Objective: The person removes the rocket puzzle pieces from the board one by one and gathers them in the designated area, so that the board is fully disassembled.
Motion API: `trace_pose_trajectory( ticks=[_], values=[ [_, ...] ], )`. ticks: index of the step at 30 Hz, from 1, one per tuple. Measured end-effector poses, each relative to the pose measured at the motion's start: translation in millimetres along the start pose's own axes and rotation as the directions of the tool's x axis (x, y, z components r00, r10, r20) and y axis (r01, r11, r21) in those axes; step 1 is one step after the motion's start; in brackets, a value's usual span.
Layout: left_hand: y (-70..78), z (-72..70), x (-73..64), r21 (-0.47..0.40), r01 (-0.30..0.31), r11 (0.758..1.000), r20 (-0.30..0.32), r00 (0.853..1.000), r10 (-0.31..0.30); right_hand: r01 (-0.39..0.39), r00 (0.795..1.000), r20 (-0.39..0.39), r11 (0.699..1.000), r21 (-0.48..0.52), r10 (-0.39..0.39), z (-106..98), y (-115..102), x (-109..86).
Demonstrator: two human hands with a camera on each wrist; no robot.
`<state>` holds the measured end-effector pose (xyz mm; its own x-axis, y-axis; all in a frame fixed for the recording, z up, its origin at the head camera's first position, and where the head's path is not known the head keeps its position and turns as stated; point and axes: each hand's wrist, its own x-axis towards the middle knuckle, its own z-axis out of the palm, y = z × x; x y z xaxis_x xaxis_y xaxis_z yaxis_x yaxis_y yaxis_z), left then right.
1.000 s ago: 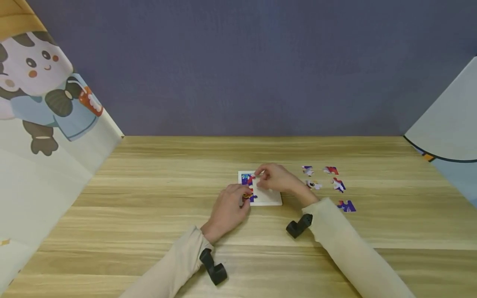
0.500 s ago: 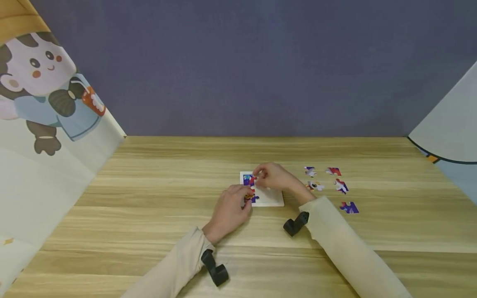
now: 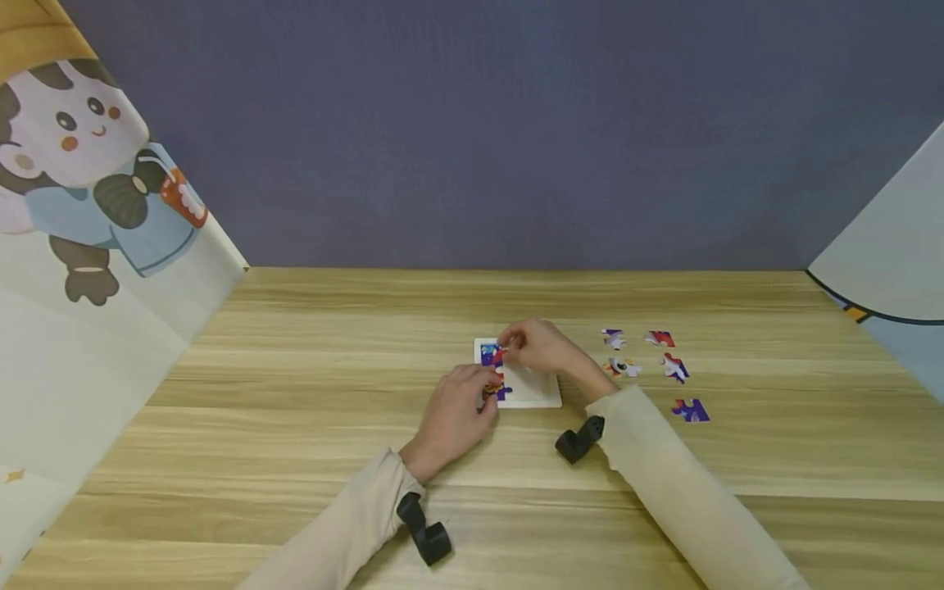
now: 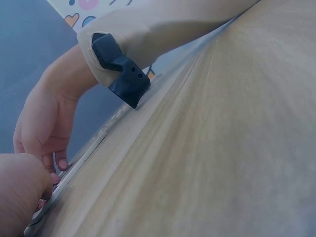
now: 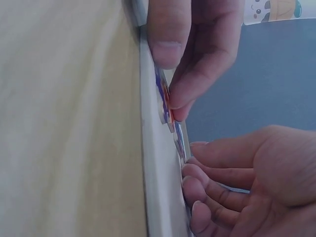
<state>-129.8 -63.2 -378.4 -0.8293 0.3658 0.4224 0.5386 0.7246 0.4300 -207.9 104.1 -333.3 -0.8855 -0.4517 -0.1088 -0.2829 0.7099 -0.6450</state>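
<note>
A small white puzzle tray (image 3: 533, 392) lies on the table, with colourful joined puzzle pieces (image 3: 487, 353) along its left side. My left hand (image 3: 459, 410) is at the tray's lower left; in the right wrist view its thumb and fingers pinch a purple and red puzzle piece (image 5: 163, 96). Over the tray's upper part, my right hand (image 3: 542, 346) has curled fingers and appears to pinch a red piece (image 3: 499, 356) by its edge. In the left wrist view the right hand (image 4: 43, 121) reaches down to the tray with its fingertips. Fingers partly hide the pieces.
Several loose puzzle pieces (image 3: 674, 368) lie on the wooden table (image 3: 310, 369) to the right of the tray, close to the right forearm. A dark blue wall (image 3: 472, 139) stands behind the table. Each wrist carries a black camera mount (image 3: 425, 531).
My right hand has shifted slightly left along the tray's top, its fingertips closer to the left column. The left hand stays nearly still, and the loose pieces lie as before.
</note>
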Motion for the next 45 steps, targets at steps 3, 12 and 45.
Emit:
trace_pose_trajectory(
  ticks=[3,12,45],
  values=[
    [-0.3,-0.8,0.0,0.001,0.000,1.000,0.002,1.000,0.000,0.030,1.000,-0.003,1.000,-0.008,-0.030,0,0,-0.4],
    [-3.4,-0.4,2.1,-0.002,-0.026,1.000,-0.020,0.999,0.026,0.083,0.996,0.010,0.996,-0.009,-0.083,0,1,1.5],
    [-1.8,1.6,-0.9,-0.006,-0.017,1.000,-0.018,1.000,0.017,0.076,0.992,-0.107,0.989,0.125,-0.063,9,0,-1.7]
  ],
)
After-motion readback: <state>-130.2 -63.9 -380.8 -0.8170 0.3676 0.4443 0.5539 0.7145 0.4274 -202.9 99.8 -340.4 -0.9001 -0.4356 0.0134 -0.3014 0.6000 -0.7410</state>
